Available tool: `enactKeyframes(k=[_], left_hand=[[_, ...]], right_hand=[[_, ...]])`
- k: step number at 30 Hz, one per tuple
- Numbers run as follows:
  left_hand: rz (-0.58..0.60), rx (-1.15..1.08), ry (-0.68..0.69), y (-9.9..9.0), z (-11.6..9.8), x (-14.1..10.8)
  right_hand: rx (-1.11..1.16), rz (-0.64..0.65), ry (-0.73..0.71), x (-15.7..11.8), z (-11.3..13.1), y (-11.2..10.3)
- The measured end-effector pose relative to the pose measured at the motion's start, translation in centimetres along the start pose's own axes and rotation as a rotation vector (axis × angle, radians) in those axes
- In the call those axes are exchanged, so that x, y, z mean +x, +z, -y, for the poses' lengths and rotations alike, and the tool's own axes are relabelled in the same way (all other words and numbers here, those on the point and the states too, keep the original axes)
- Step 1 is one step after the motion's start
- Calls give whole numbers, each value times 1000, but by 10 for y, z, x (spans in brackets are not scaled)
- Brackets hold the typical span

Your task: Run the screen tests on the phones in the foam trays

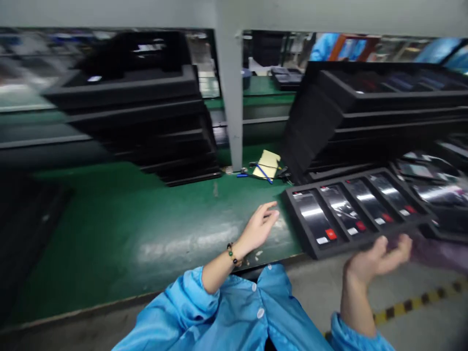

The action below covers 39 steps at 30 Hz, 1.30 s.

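A black tray (310, 246) lies tilted at the right front of the green bench, overhanging its edge slightly. In its compartments sit several flat, glossy dark panels like phone screens (312, 214), each with a red and a white label. My left hand (258, 226) hovers over the bench just left of the tray, fingers stretched out and holding nothing. Below the tray's front right edge is my right hand (378, 258), palm turned up, thumb and fingers apart. Whether it touches the tray I cannot tell.
Stacked black trays stand at the back left (146, 112) and back right (365, 117), beside a grey post (232, 97). A yellow notepad (267, 163) and blue pen (263, 174) lie at the post's foot. Blurred devices (420, 170) crowd the far right.
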State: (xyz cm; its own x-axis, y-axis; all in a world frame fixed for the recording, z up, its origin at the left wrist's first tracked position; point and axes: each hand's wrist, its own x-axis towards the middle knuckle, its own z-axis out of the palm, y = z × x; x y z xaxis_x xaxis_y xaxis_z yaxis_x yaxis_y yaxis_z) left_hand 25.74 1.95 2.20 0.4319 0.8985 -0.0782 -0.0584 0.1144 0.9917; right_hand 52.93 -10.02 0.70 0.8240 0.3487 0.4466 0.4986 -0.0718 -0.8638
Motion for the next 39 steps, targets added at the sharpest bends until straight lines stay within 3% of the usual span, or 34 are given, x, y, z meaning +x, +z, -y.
enactKeyframes(k=[2,3,5,7,8,12,16,18,20,23,26,28,29,31,33,34,35,36,37,39], left_hand=[[-195,349,331,-45,-28,-4],[-347,520,485,-70,-46,-4],[-725,829,666,-122,-90,-4],[-1055,1036,710,-170,-136,-5],[-1130,1104,690,-190,-158,-6],[-1043,1330,563,-247,-225,-10],[-915,1397,477,-274,-261,-9],[-872,1429,465,-271,-271,-13],[-815,1475,514,-249,-274,-28],[-712,1537,689,-185,-262,-69],[-652,1526,913,-116,-235,-118],[-555,1440,1043,-83,-214,-143],[-470,1374,1110,-72,-203,-151],[-165,1199,1299,-59,-179,-157],[124,1019,1425,-58,-149,-153],[202,938,1423,-63,-133,-149],[198,839,1344,-71,-117,-144],[95,714,1175,-82,-102,-139],[-83,561,1000,-97,-88,-134],[-555,215,644,-132,-69,-128]], right_hand=[[-19,-8,-192,-30,15,7],[22,122,-317,-44,23,11],[109,536,-534,-67,38,18],[175,885,-611,-83,47,27],[188,991,-603,-89,49,32],[184,1190,-515,-106,42,51],[174,1177,-430,-120,28,63],[178,1171,-349,-125,27,66],[200,1186,-211,-129,35,68],[354,1255,85,-132,68,71],[798,1341,360,-126,128,72],[1057,1304,537,-117,174,71],[1108,1261,598,-111,195,72],[1086,1186,657,-103,227,76],[945,1090,635,-102,242,85],[866,1044,594,-104,243,89],[795,1004,538,-106,238,92],[738,972,477,-109,230,94],[697,949,424,-110,217,92],[633,924,374,-108,180,79]])
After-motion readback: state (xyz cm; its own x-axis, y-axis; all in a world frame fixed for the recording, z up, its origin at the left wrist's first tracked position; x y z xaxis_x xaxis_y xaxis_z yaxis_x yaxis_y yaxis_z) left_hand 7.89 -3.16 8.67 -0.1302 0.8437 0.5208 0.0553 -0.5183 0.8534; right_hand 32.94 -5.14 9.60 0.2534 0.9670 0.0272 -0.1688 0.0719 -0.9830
